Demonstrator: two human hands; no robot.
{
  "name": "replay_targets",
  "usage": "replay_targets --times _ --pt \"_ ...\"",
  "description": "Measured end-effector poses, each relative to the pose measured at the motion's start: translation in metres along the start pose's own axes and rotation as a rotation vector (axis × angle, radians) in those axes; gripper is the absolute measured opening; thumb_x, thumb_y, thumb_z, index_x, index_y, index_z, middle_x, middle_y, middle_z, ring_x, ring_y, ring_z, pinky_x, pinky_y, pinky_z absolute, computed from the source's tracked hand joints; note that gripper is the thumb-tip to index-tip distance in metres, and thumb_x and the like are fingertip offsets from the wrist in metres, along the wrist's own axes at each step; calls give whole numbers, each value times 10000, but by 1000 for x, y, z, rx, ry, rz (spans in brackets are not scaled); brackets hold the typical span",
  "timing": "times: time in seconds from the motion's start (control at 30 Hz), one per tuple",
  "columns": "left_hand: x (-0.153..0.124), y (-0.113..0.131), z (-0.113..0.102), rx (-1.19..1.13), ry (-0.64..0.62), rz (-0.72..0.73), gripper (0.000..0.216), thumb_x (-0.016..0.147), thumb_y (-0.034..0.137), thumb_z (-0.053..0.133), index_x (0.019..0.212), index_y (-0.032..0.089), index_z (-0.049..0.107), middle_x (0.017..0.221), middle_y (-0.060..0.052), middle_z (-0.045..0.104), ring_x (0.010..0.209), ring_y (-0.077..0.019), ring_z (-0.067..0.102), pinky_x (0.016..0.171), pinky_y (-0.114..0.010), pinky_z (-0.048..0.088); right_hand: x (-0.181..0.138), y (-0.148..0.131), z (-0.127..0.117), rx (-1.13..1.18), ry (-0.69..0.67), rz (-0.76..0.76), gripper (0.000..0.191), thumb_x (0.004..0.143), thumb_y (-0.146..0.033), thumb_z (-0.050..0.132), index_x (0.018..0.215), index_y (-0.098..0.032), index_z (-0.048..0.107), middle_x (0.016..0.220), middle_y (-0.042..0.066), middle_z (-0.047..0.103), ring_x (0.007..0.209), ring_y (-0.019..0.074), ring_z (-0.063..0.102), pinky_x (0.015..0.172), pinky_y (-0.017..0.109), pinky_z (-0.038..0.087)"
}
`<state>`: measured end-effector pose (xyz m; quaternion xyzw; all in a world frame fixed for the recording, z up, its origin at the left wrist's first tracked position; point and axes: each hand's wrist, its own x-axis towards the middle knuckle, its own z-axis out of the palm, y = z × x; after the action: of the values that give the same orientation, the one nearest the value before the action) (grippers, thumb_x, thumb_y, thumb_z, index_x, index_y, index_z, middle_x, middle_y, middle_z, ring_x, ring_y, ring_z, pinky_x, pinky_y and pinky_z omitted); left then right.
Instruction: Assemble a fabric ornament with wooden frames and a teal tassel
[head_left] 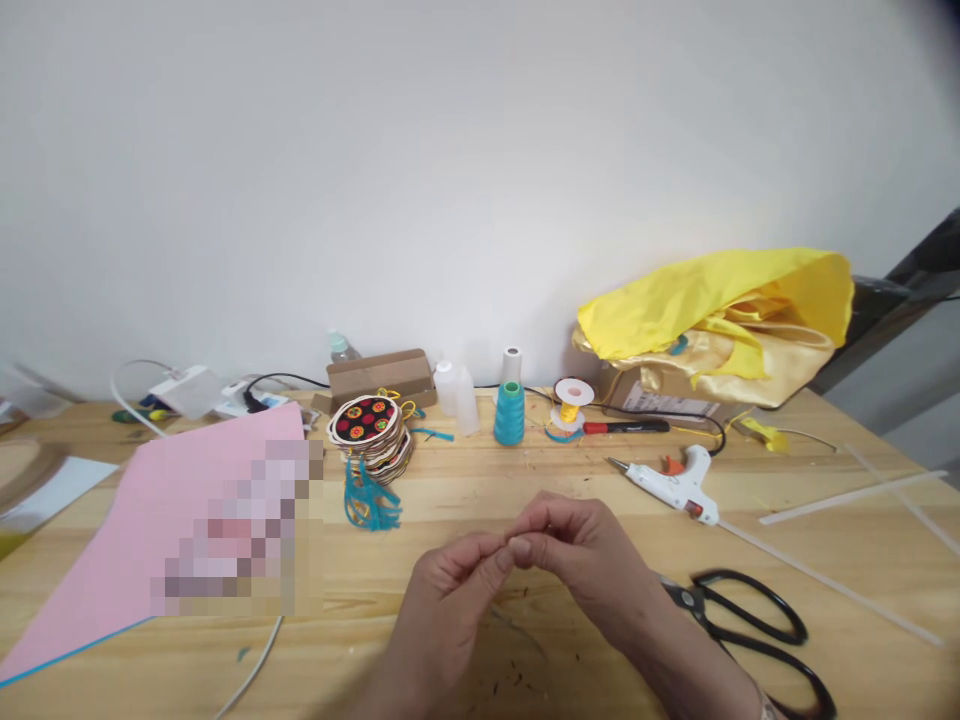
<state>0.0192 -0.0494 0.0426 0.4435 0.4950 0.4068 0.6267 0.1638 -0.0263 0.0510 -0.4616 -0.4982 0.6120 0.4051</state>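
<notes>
My left hand (457,600) and my right hand (574,555) meet fingertip to fingertip above the wooden table, both pinched closed. Whatever sits between the fingertips is too small or hidden to name. Beneath the hands a thin, pale strand (517,630) shows faintly on the wood. Black-handled scissors (701,600) lie by my right forearm, partly covered by it. Beyond the hands stands a teal cone of thread (509,415). Left of it is a stack of round patterned discs (365,420) with a teal tassel (369,500) in front.
To the right lie a white glue gun (675,485) and clear glue sticks (851,498). Yellow cloth (712,300) covers a cardboard box (667,398) at the back. A spool of yellow cord (573,400) and plastic bottles (466,400) stand along the wall. Pink sheet (150,510) lies left.
</notes>
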Motion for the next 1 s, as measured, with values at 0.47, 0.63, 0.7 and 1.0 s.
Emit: replay_targets --times 0.47,0.63,0.7,1.0 --pt "-1 -1 -2 240 -33 184 163 797 252 592 737 190 731 687 -3 600 736 -163 549 706 -260 409 -8 -9 -4 158 -45 -74 185 802 -334 602 753 -156 601 597 -19 562 541 80 448 550 214 345" --pt "3 -2 -4 416 -24 343 186 844 229 550 780 190 721 729 -29 605 795 -182 553 753 -290 421 -7 -19 -9 272 -104 -105 219 815 -342 625 706 -158 577 600 -2 603 533 73 472 523 194 347" --pt "5 -3 -4 459 -7 403 192 852 236 543 802 197 724 762 -41 622 810 -186 556 759 -294 430 -6 -28 -11 280 -85 -146 206 807 -329 640 701 -165 574 603 -6 608 534 75 484 519 190 363" --pt "19 -8 -8 425 212 369 233 802 248 588 1005 245 703 1266 -89 543 1169 -252 486 963 -376 373 9 -91 -24 147 64 -368 172 778 -279 663 655 -176 603 610 -3 604 538 79 529 488 184 431"
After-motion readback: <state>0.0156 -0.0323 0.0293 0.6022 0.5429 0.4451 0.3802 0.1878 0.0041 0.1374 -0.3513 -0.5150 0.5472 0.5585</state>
